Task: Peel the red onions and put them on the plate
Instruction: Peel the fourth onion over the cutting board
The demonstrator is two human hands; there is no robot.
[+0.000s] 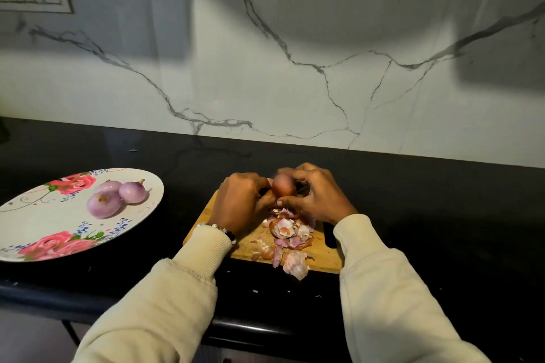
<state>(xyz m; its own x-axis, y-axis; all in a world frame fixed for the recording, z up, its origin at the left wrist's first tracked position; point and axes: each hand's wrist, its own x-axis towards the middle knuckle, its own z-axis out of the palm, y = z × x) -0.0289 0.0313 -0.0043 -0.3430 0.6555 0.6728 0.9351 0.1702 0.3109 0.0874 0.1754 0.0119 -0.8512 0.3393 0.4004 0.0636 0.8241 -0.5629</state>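
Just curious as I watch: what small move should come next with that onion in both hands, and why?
Probably pull off the rest of the brown skin. The onion held between the left hand and right hand looks unpeeled, while three peeled onions already lie on the plate and peels cover the board.

The floral plate (26, 227) runs off the picture's left edge. Both hands (244, 200) (317, 194) cover most of the unpeeled onion (283, 185), and a dark object between the fingers is too hidden to identify. Sleeves and peels (287, 237) conceal much of the cutting board (324, 253).
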